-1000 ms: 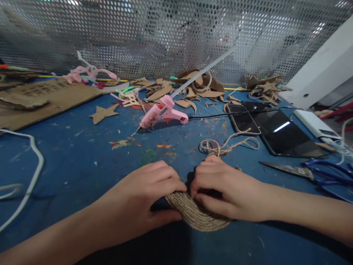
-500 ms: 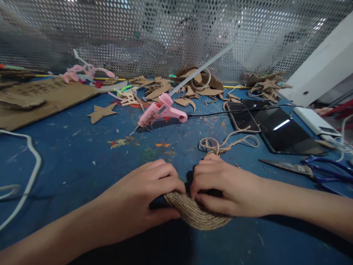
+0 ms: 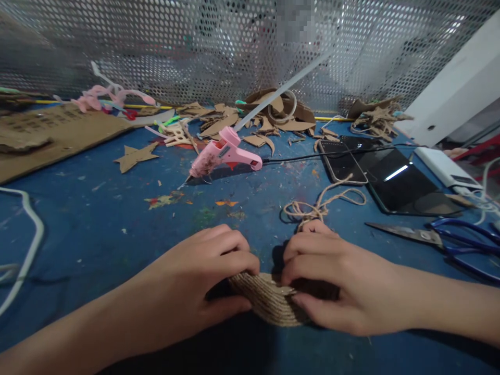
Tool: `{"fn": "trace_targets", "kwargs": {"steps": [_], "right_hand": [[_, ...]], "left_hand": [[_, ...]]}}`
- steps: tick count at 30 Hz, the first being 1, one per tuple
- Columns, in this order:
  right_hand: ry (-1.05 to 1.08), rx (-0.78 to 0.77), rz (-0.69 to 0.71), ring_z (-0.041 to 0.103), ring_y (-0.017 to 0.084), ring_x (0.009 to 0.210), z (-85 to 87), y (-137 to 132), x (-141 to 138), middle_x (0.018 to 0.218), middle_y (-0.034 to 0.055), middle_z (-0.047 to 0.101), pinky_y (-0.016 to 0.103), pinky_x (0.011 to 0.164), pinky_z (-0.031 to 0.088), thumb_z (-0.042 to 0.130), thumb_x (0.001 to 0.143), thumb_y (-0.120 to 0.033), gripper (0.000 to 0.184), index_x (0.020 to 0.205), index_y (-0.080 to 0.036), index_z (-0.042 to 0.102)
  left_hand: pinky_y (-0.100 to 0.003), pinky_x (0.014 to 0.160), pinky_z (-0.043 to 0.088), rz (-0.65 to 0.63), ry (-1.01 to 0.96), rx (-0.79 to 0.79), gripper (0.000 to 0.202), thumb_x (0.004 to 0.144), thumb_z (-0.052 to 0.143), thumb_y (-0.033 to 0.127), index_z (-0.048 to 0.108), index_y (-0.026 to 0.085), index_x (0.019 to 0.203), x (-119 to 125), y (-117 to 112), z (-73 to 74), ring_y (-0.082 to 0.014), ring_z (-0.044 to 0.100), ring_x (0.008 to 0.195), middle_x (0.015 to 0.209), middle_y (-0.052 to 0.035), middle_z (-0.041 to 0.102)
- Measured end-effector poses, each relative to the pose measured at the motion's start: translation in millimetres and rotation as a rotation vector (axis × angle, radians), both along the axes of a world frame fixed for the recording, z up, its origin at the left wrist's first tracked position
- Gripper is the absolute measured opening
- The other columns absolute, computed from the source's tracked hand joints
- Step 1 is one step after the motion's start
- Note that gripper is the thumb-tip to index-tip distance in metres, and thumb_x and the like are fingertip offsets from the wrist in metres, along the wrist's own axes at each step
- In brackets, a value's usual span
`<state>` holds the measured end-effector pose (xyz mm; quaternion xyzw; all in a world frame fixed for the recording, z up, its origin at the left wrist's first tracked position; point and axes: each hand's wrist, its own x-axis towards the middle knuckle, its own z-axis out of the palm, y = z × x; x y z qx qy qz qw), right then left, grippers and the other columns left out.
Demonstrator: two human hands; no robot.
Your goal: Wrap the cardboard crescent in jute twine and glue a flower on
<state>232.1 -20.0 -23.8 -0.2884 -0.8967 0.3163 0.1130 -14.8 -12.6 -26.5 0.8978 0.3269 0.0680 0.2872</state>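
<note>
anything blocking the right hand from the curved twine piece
Nothing visible does: the right hand is right at the curved twine piece, whose left part the left hand holds. The loose twine and pink glue gun lie farther back.

Left hand (image 3: 213,263) and right hand (image 3: 336,273) are bare, like the slender forearms (image 3: 113,312).

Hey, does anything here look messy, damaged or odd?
The pink glue gun looks grubby: brown smears near its nozzle, with wispy strands there too. Behind it, cardboard scraps lie scattered by the mesh panel. Stains spot the blue tabletop. The twine strip is partly hidden, so I can't judge it.
</note>
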Motion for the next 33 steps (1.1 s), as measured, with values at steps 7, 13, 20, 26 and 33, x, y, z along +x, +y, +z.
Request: {"fn": "trace_targets", "kwargs": {"steps": [7, 13, 20, 26, 33], "right_hand": [[-0.007, -0.050, -0.010, 0.053, 0.015, 0.086, -0.8, -5.4, -1.5, 0.092, 0.0025, 0.058, 0.034, 0.088, 0.031, 0.062, 0.080, -0.021, 0.008, 0.086, -0.018, 0.065], [-0.027, -0.051, -0.009, 0.052, 0.014, 0.084, -1.7, -5.9, -2.2, 0.091, 0.0014, 0.055, 0.034, 0.089, 0.030, 0.065, 0.076, -0.022, 0.013, 0.087, -0.017, 0.064], [-0.009, -0.001, 0.006, 0.051, 0.014, 0.083, 0.0, -7.5, -2.1, 0.090, 0.0012, 0.056, 0.033, 0.089, 0.029, 0.067, 0.076, -0.023, 0.013, 0.087, -0.017, 0.064], [-0.027, 0.022, 0.020, 0.051, 0.014, 0.087, 4.0, -2.4, 7.6, 0.091, 0.0012, 0.059, 0.033, 0.087, 0.030, 0.055, 0.083, -0.013, 0.015, 0.096, -0.017, 0.058], [-0.001, 0.058, 0.005, 0.053, 0.015, 0.095, -2.1, -2.0, 20.1, 0.099, 0.0028, 0.060, 0.035, 0.092, 0.028, 0.050, 0.085, -0.008, 0.015, 0.093, -0.018, 0.058]], "left_hand": [[-0.024, 0.078, 0.040, 0.004, 0.015, -0.023, 0.017, 0.082, 0.066, 0.022, 0.059, 0.027, 0.096, 0.7, -0.2, -0.9, -0.0160, 0.053, 0.090, 0.097, 0.0024, 0.057], [-0.024, 0.080, 0.039, 0.027, -0.007, -0.020, 0.022, 0.080, 0.068, 0.022, 0.058, 0.026, 0.099, 0.7, 0.8, -2.9, -0.0161, 0.052, 0.092, 0.098, 0.0027, 0.058], [-0.024, 0.083, 0.035, -0.007, 0.009, -0.044, 0.022, 0.083, 0.065, 0.022, 0.058, 0.031, 0.102, 0.8, 1.2, -2.7, -0.0154, 0.050, 0.095, 0.101, 0.0044, 0.056], [-0.023, 0.083, 0.035, -0.001, 0.031, -0.048, 0.018, 0.084, 0.063, 0.023, 0.058, 0.031, 0.100, 1.4, 1.8, -1.1, -0.0150, 0.049, 0.094, 0.100, 0.0044, 0.056], [-0.026, 0.088, 0.039, 0.027, -0.002, 0.045, 0.034, 0.078, 0.062, 0.018, 0.054, 0.030, 0.108, 3.2, -5.3, 1.1, -0.0171, 0.049, 0.101, 0.108, 0.0013, 0.054]]}}
